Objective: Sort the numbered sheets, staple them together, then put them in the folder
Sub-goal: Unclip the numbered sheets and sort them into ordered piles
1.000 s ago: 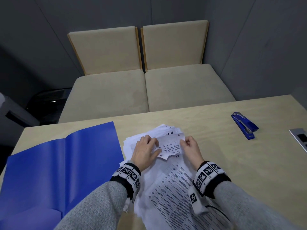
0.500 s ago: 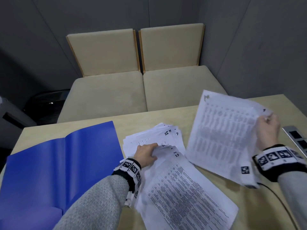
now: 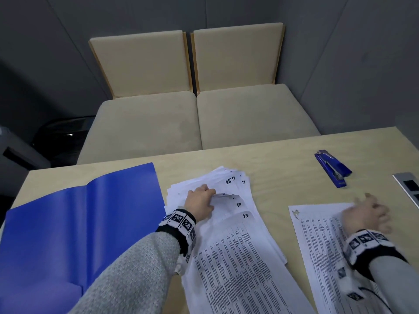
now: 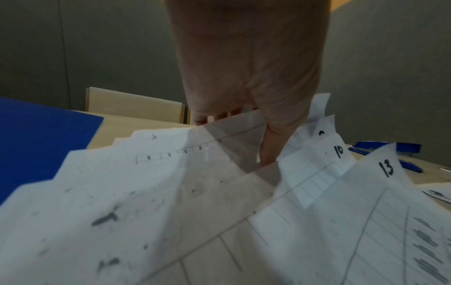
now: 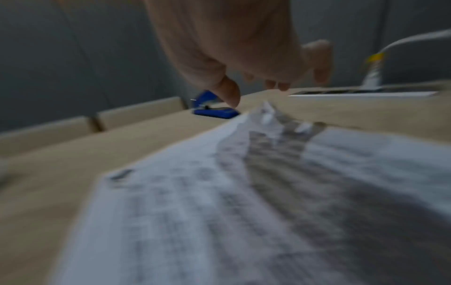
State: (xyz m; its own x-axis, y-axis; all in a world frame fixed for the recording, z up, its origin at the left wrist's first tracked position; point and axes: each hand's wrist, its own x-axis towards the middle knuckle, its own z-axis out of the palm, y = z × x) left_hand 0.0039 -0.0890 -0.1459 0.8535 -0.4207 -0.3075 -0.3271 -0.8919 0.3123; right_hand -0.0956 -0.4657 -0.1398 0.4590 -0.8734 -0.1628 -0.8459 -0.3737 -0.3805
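A fanned pile of numbered sheets [image 3: 238, 245] lies mid-table, with 25, 7, 10 and 13 showing at its corners. My left hand [image 3: 199, 200] grips the top corners of some sheets; in the left wrist view the thumb of my left hand [image 4: 244, 108] is tucked between lifted sheets [image 4: 146, 192]. One printed sheet [image 3: 322, 245] lies flat to the right. My right hand [image 3: 365, 214], blurred, hovers over its far end with loose fingers, holding nothing. The right wrist view shows my right hand [image 5: 253, 77] just above that sheet [image 5: 219, 192]. The blue stapler [image 3: 333, 169] lies beyond.
An open blue folder [image 3: 68, 234] covers the table's left side. A power strip [image 3: 408, 186] is set at the right edge. Two beige chairs [image 3: 192, 123] stand behind the wooden table [image 3: 272, 159].
My right hand carried one sheet off the pile to the right, laid it flat on the table and let go. My left hand stayed on the pile.
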